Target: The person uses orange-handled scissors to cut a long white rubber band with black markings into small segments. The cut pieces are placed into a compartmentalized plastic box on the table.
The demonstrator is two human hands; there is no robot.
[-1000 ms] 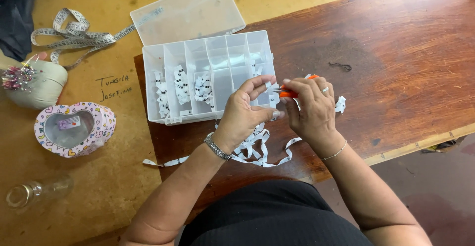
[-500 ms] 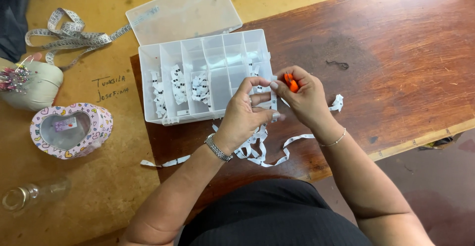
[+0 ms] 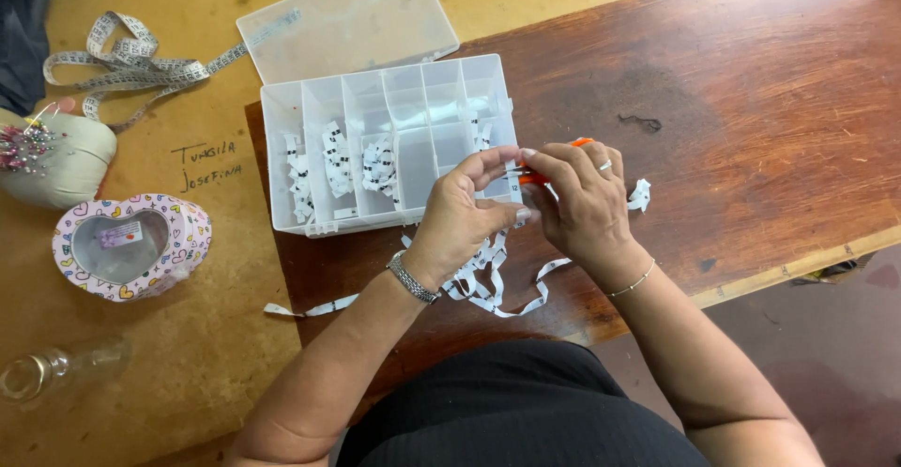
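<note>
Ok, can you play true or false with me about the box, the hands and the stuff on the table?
1. The clear plastic box has its lid open. True.
2. The left hand wears a wristwatch. True.
3. The right hand holds something blue. False: the bit showing is an orange tool.
4. The heart-shaped tin sits inside the box. False: it lies apart, to the left of it.
5. White paper strip lies under the hands. True.

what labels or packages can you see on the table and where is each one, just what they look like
White label strip: loose, curling, dark marks, beneath both hands.
Cut labels: small white pieces in the clear box's left compartments.
Compartment box: clear plastic, lid open, centre.
Heart-shaped tin: pink patterned, clear window, left.
</note>
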